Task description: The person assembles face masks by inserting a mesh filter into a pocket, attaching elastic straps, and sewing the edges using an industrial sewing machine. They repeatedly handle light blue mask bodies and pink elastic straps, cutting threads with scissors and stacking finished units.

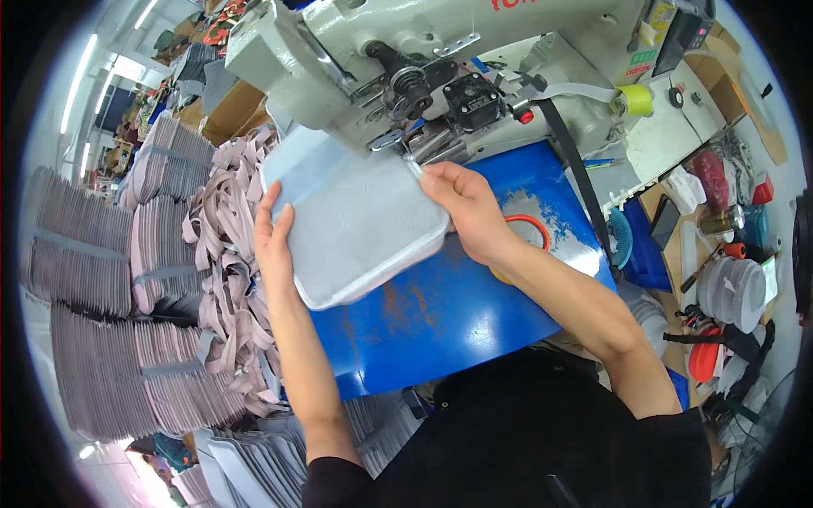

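Observation:
A light grey fabric panel (364,224) with rounded corners and a pale raised edge lies tilted under the head of a sewing machine (406,89). Its far right edge meets the metal parts around the needle area. My left hand (273,245) grips the panel's left edge, thumb on top, the other fingers partly hidden. Close to the machine's foot, my right hand (470,207) pinches the right edge between thumb and fingers. Beneath the panel is a blue work surface (449,317) with worn patches. Orange-handled scissors (533,227) lie partly under my right forearm.
Tall stacks of grey panels (80,241) stand at the left, beside a heap of pinkish strips (233,254). A yellow-green tape roll (633,101) sits on the machine's right side. A dark strap (576,165) hangs down there. Clear round spools (732,292) and tools crowd the far right.

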Action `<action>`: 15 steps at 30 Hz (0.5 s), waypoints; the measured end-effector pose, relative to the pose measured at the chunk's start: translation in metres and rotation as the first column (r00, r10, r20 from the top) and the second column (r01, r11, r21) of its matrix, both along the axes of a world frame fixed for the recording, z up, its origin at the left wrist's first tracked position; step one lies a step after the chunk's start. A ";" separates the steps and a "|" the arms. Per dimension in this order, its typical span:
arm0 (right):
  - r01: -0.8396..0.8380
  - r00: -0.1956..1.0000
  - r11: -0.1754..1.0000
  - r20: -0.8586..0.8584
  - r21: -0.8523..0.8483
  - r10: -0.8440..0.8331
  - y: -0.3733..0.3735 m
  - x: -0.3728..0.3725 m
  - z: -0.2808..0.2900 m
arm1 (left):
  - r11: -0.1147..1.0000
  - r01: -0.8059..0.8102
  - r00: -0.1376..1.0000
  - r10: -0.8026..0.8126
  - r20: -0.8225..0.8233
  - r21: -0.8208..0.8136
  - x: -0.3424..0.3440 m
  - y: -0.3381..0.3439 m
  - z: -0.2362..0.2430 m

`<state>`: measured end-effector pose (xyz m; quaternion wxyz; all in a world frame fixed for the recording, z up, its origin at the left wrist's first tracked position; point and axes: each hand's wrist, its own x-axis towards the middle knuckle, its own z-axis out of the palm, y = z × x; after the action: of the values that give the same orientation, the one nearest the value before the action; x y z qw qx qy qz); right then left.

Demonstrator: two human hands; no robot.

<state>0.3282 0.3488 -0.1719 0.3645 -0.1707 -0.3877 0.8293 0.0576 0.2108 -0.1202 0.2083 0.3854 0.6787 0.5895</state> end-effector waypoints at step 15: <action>-0.075 0.104 0.380 0.386 0.922 -0.917 0.431 0.335 0.277 | 0.999 -0.020 0.928 0.001 0.371 0.048 0.006 0.003 0.000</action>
<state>0.6635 0.7802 0.1048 0.3618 -0.5535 -0.7424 0.1071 0.0632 0.2135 -0.1206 0.3198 0.2685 0.6138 0.6700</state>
